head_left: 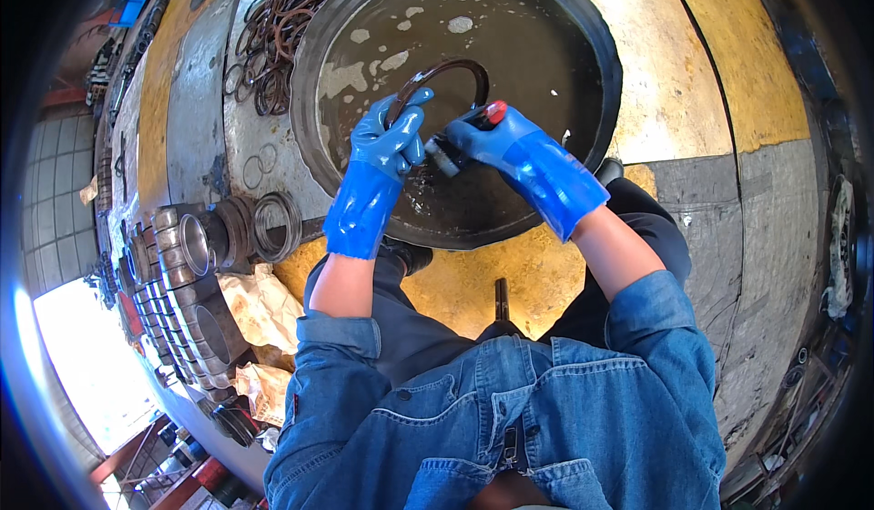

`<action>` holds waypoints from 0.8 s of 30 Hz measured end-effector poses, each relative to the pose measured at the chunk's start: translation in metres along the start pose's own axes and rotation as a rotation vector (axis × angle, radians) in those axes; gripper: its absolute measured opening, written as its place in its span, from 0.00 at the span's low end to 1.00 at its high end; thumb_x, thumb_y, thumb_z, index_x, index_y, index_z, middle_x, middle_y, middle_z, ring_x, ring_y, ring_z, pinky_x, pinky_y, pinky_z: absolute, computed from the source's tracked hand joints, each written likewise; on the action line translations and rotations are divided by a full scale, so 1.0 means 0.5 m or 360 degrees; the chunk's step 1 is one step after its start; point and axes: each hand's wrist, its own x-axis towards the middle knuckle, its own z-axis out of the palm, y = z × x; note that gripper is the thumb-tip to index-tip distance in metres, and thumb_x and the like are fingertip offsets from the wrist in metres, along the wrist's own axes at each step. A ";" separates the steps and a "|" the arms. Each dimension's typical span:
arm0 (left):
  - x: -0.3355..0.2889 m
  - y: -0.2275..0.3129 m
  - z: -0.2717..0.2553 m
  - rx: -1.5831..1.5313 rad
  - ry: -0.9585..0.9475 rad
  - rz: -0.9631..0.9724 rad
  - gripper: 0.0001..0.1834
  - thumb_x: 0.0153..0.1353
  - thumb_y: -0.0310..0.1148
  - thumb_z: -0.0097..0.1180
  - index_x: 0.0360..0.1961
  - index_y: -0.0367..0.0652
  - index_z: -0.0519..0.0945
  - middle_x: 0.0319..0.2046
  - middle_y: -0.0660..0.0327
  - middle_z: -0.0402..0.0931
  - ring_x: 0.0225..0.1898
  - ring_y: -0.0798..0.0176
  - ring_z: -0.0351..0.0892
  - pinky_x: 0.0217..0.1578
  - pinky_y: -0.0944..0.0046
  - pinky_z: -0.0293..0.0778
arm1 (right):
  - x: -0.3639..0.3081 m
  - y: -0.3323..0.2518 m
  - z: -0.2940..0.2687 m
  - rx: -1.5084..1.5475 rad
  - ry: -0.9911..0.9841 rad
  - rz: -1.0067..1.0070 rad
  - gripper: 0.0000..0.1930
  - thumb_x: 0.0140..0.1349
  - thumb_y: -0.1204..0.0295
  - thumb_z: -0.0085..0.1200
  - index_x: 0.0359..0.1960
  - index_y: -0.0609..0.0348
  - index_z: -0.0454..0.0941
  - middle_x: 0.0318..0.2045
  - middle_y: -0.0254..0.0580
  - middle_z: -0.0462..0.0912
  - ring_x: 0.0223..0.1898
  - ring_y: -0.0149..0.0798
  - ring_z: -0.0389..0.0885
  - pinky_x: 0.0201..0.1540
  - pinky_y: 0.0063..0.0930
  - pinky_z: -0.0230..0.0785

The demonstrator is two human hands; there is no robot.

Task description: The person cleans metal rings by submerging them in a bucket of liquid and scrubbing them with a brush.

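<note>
The left hand point(390, 137) is gripping a dark metal ring point(443, 77) while the right hand point(487, 137), closed on a red-handled brush point(464, 132), is scrubbing it over the black basin point(601, 45) of murky liquid. Loose rings point(278, 27) are lying beyond the rim.

A single head-worn fisheye view looks steeply down from above the person's chest, close over the blue denim jacket point(510, 419). It faces forward onto the wide black round basin of murky liquid point(601, 64) on the yellow and grey concrete floor point(692, 82), whose edges bend at the rim.
</note>
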 end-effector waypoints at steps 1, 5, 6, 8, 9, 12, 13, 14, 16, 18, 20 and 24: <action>0.001 0.004 0.003 0.0037 -0.0008 -0.0021 0.19 0.69 0.31 0.63 0.59 0.39 0.83 0.19 0.67 0.77 0.15 0.78 0.69 0.14 0.76 0.58 | 0.000 -0.006 0.000 -0.0335 0.0049 -0.0011 0.15 0.65 0.59 0.64 0.46 0.53 0.88 0.33 0.44 0.89 0.32 0.41 0.88 0.40 0.38 0.81; 0.012 0.003 0.009 0.0047 0.0232 -0.0139 0.18 0.69 0.33 0.63 0.58 0.43 0.84 0.18 0.67 0.77 0.14 0.77 0.66 0.15 0.75 0.56 | 0.015 0.042 0.024 -0.1144 0.0744 -0.0664 0.11 0.68 0.61 0.57 0.48 0.43 0.87 0.42 0.44 0.89 0.42 0.56 0.87 0.45 0.44 0.80; 0.014 0.002 0.006 0.0057 0.0283 -0.0166 0.17 0.69 0.33 0.63 0.58 0.44 0.85 0.18 0.67 0.76 0.14 0.77 0.65 0.15 0.75 0.56 | 0.017 0.052 0.021 -0.1141 0.0791 -0.0703 0.11 0.68 0.61 0.57 0.48 0.43 0.87 0.42 0.44 0.89 0.42 0.55 0.87 0.45 0.44 0.80; 0.016 0.004 -0.002 0.0056 0.0388 -0.0215 0.17 0.69 0.34 0.63 0.58 0.45 0.85 0.19 0.68 0.76 0.13 0.77 0.63 0.15 0.74 0.55 | 0.013 0.049 0.015 -0.1136 0.0871 -0.0785 0.12 0.69 0.62 0.56 0.50 0.42 0.86 0.42 0.44 0.89 0.42 0.55 0.87 0.46 0.45 0.80; 0.016 0.008 -0.006 0.0047 0.0436 -0.0237 0.17 0.69 0.34 0.63 0.58 0.45 0.85 0.19 0.68 0.76 0.13 0.77 0.62 0.15 0.74 0.55 | 0.010 0.047 0.015 -0.1078 0.0962 -0.0793 0.12 0.68 0.61 0.57 0.50 0.43 0.86 0.42 0.45 0.88 0.42 0.54 0.87 0.45 0.45 0.80; 0.038 0.003 -0.026 -0.0138 0.0459 -0.0265 0.17 0.70 0.34 0.63 0.59 0.46 0.85 0.20 0.69 0.73 0.13 0.76 0.59 0.16 0.73 0.53 | 0.020 0.066 -0.003 -0.0878 0.1053 -0.0362 0.12 0.65 0.61 0.59 0.44 0.48 0.88 0.38 0.46 0.90 0.38 0.51 0.89 0.44 0.42 0.81; 0.039 0.002 -0.041 -0.0240 0.0460 -0.0286 0.18 0.70 0.35 0.63 0.59 0.46 0.84 0.19 0.69 0.72 0.13 0.76 0.58 0.16 0.72 0.52 | 0.015 0.050 -0.008 -0.0591 0.0834 -0.0234 0.12 0.65 0.60 0.60 0.44 0.49 0.89 0.37 0.44 0.90 0.37 0.47 0.89 0.44 0.40 0.81; 0.039 0.004 -0.048 -0.0347 0.0459 -0.0305 0.18 0.70 0.35 0.63 0.59 0.46 0.84 0.19 0.69 0.72 0.13 0.76 0.58 0.16 0.71 0.52 | 0.004 0.017 -0.019 -0.0311 0.0614 -0.0106 0.13 0.65 0.59 0.61 0.43 0.51 0.90 0.36 0.43 0.91 0.36 0.43 0.89 0.44 0.37 0.80; 0.039 0.008 -0.051 -0.0387 0.0447 -0.0305 0.20 0.71 0.35 0.61 0.62 0.45 0.82 0.18 0.69 0.70 0.13 0.75 0.57 0.17 0.70 0.51 | -0.003 -0.001 -0.023 0.0161 0.0280 -0.0008 0.15 0.64 0.58 0.62 0.43 0.55 0.90 0.35 0.40 0.91 0.35 0.36 0.89 0.43 0.32 0.80; 0.039 0.012 -0.049 -0.0445 0.0361 -0.0265 0.20 0.72 0.35 0.60 0.63 0.44 0.80 0.18 0.68 0.71 0.12 0.75 0.57 0.17 0.70 0.52 | -0.012 -0.001 -0.015 0.0549 0.0055 -0.0070 0.17 0.64 0.58 0.63 0.42 0.59 0.90 0.34 0.38 0.91 0.34 0.30 0.87 0.42 0.28 0.79; 0.033 0.016 -0.046 -0.0436 0.0320 -0.0233 0.21 0.73 0.34 0.59 0.64 0.43 0.79 0.18 0.67 0.70 0.12 0.75 0.57 0.17 0.70 0.52 | -0.029 -0.022 0.009 0.0648 -0.0057 -0.0103 0.16 0.63 0.59 0.63 0.41 0.59 0.90 0.32 0.37 0.90 0.34 0.29 0.85 0.42 0.27 0.78; 0.021 0.017 -0.037 -0.0397 0.0223 -0.0203 0.20 0.74 0.34 0.57 0.64 0.42 0.79 0.17 0.67 0.70 0.12 0.75 0.57 0.17 0.69 0.53 | -0.018 -0.048 -0.004 -0.0333 -0.0042 0.0115 0.16 0.65 0.56 0.60 0.42 0.53 0.89 0.32 0.44 0.88 0.35 0.40 0.87 0.44 0.35 0.79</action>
